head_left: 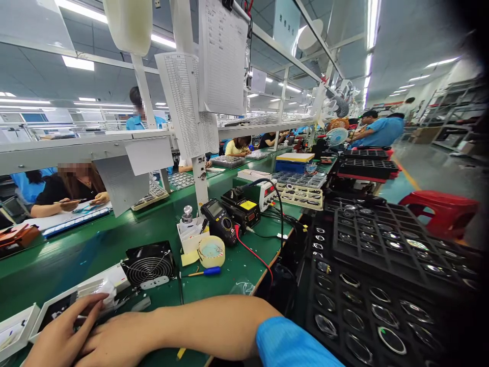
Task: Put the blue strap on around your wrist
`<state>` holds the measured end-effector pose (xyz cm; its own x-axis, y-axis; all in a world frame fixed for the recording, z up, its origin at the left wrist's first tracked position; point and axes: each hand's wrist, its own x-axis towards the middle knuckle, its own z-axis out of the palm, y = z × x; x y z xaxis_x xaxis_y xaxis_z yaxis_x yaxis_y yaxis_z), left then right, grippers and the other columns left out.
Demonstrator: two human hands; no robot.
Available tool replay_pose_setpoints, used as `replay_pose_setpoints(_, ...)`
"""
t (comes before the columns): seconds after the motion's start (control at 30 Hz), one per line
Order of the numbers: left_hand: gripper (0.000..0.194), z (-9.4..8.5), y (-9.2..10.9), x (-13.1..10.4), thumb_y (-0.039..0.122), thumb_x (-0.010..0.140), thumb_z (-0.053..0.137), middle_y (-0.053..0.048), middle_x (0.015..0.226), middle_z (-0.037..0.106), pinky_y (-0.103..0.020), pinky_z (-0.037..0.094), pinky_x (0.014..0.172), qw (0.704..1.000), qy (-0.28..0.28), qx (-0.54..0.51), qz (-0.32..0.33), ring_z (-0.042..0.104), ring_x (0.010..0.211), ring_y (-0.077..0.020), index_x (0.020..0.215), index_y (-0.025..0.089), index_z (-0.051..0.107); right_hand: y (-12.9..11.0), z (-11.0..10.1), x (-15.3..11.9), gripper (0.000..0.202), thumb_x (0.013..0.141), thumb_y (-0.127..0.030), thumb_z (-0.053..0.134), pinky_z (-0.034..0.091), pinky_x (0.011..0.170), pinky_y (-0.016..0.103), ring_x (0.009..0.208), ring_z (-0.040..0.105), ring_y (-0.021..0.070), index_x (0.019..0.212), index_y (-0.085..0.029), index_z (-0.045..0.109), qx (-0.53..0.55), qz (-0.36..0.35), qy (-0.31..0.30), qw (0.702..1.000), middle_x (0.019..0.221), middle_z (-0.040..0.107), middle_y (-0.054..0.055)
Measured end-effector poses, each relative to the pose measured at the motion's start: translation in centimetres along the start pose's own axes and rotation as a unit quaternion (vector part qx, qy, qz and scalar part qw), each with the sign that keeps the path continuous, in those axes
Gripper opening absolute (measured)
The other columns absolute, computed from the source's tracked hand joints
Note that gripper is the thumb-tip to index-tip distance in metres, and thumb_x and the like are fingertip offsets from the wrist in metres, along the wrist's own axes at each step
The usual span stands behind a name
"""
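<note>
My left hand point(59, 329) is at the lower left, its visible fingers stretched out and slightly apart towards a crumpled clear plastic bag point(109, 291). I cannot tell whether they touch the bag. My right hand point(118, 339) reaches across from the right, with a blue sleeve point(290, 339) up the arm. It lies against my left hand, its fingers mostly hidden behind it and by the frame's lower edge. An open white box with dark contents point(48, 318) sits just beyond my hands. Near it stands a black fan with a wire grille point(150, 265).
On the green bench point(153, 216) are a multimeter point(219, 220), a yellow-rimmed round container point(211, 251), a blue-handled tool point(212, 271) and a red cable point(255, 255). Black trays with round rings point(353, 318) lie at right, near a red stool point(439, 211). Several people sit further off.
</note>
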<state>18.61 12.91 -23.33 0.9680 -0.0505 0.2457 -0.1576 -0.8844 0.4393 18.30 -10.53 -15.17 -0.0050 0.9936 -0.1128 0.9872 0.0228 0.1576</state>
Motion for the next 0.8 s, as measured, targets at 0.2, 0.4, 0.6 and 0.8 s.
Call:
replay_pose_setpoints(0.2,0.049,0.0,0.0,-0.1,0.069,0.097,0.044,0.003,0.125,0.075,-0.028,0.060,0.097,1.000,-0.001,0.000,-0.006,0.072,0.115,-0.0225,0.124,0.036,0.069,0.3,0.2,0.2,0.061,0.105,-0.013,0.020,0.043,0.110,0.030,0.134,0.055,0.0188,0.158,-0.017,0.049,0.011,-0.007,0.014,1.000,0.152,0.053,0.003)
replay_pose_setpoints(0.4,0.052,0.3,-0.5,0.1,0.071,0.096,0.044,0.003,0.124,0.075,-0.029,0.060,0.097,1.000,-0.015,-0.007,-0.016,0.072,0.115,-0.0237,0.123,0.036,0.070,0.5,0.5,0.4,0.062,0.105,-0.013,0.018,0.046,0.105,0.029,0.135,0.054,0.0166,0.159,-0.016,0.048,0.021,-0.007,0.006,1.000,0.152,0.053,0.002)
replay_pose_setpoints(0.6,0.051,0.3,-0.4,0.0,0.070,0.096,0.045,0.004,0.128,0.074,-0.030,0.058,0.102,0.999,-0.025,-0.006,-0.020,0.071,0.117,-0.0243,0.123,0.036,0.070,0.5,0.7,0.6,0.060,0.106,-0.014,0.019,0.048,0.103,0.029,0.131,0.057,0.0169,0.159,-0.016,0.048,0.025,-0.005,0.001,1.000,0.150,0.054,0.004)
replay_pose_setpoints(0.8,0.051,0.3,-0.4,0.1,0.069,0.097,0.046,0.003,0.129,0.074,-0.031,0.059,0.101,0.999,-0.030,0.011,-0.012,0.072,0.115,-0.0249,0.125,0.035,0.070,0.4,0.7,0.4,0.056,0.106,-0.014,0.026,0.051,0.098,0.027,0.126,0.061,0.0157,0.157,-0.016,0.050,0.029,-0.003,0.017,0.999,0.147,0.058,0.005)
